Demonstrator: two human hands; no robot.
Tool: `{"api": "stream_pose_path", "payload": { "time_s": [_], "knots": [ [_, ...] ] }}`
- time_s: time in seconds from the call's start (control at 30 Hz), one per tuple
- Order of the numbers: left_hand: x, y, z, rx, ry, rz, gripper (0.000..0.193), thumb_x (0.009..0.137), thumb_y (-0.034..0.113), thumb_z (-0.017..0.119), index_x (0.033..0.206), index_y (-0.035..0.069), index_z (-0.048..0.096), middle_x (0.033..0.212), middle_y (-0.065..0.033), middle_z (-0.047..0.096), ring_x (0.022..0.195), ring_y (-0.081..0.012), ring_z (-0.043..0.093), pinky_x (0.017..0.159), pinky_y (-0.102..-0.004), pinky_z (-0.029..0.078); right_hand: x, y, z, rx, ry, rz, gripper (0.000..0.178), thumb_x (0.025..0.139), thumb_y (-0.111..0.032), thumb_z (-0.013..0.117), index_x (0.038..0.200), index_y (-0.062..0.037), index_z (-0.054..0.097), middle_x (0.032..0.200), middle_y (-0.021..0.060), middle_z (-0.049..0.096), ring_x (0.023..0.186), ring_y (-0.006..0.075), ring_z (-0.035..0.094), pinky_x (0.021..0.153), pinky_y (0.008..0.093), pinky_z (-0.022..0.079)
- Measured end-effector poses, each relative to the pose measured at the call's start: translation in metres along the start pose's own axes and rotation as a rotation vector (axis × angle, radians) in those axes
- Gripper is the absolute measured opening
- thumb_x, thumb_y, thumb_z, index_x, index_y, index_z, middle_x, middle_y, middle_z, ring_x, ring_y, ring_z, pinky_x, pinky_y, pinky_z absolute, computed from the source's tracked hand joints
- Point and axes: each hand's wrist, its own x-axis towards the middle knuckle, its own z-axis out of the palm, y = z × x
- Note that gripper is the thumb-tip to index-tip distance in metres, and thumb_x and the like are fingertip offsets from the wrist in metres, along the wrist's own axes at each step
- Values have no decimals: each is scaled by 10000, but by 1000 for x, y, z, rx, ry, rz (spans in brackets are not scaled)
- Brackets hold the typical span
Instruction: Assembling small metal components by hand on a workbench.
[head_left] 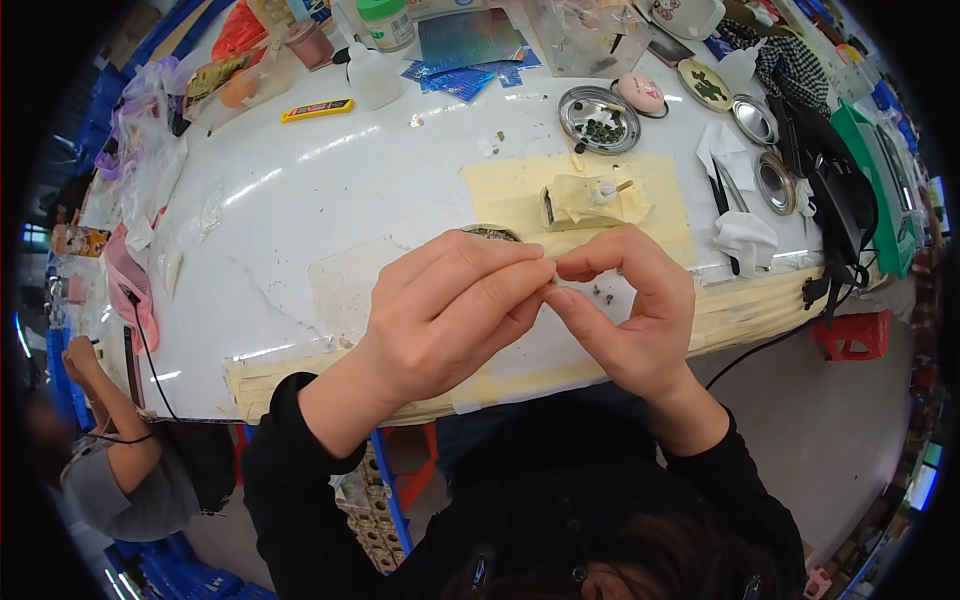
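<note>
My left hand (450,315) and my right hand (635,310) meet fingertip to fingertip above the front of the white table. Both are closed in a pinch, and whatever sits between the fingertips is too small and covered to name. Partly hidden behind my left fingers lies a small round dish (492,233). Beyond my right hand, a block wrapped in cream tape (590,203) rests on a taped patch (500,180), with a white lump and a short stick on top. Tiny dark bits (603,294) lie below my right hand.
Farther back stands a round metal tin (600,118) with dark green pieces. Tweezers (732,185) lie on white tissue at right, near round metal lids (775,183). A yellow box (318,110), white squeeze bottle (372,78) and green-capped jar (386,25) are at back left. Another person (125,460) sits at left.
</note>
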Motion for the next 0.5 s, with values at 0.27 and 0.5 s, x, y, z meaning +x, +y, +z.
{"api": "stream_pose_path", "payload": {
  "time_s": [0.27, 0.5],
  "knots": [
    [-1, -1, 0, -34, -7, 2, 260, 697, -40, 805, 933, 8, 706, 901, -112, 713, 710, -208, 675, 567, -275, 522, -3, 0, -2, 304, -64, 218, 63, 885, -48, 693, 878, 13, 678, 806, 46, 664, 752, 114, 582, 700, 261, 466],
    [0, -2, -2, -222, -72, -115, 237, 726, -39, 789, 944, 17, 713, 930, -108, 722, 770, -215, 690, 626, -281, 533, -6, 0, -2, 439, -75, 322, 78, 905, -58, 679, 899, 19, 670, 836, 46, 656, 767, 112, 575, 710, 255, 456]
  ]
}}
